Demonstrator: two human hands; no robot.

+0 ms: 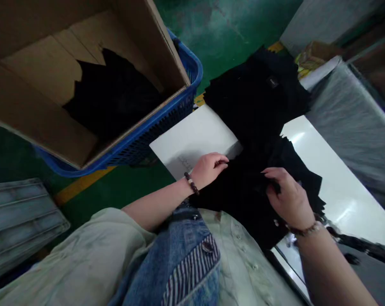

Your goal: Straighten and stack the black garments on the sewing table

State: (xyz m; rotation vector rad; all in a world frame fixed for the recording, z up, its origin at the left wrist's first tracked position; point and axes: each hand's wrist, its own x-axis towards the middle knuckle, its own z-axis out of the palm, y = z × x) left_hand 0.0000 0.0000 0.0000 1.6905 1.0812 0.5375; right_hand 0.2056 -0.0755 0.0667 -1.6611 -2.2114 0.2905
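Pinching black cloth (240,187) with right hand (286,193); cannot tell grasp of near-closed left hand (209,168). Seemingly partway, with pieces (112,97) in upper-left box (32,117), pile (249,93) left upper right.

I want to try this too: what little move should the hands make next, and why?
Perhaps the right hand should gently lift the black cloth: it seems to pinch some, and the left hand looks close enough to steady the rest.
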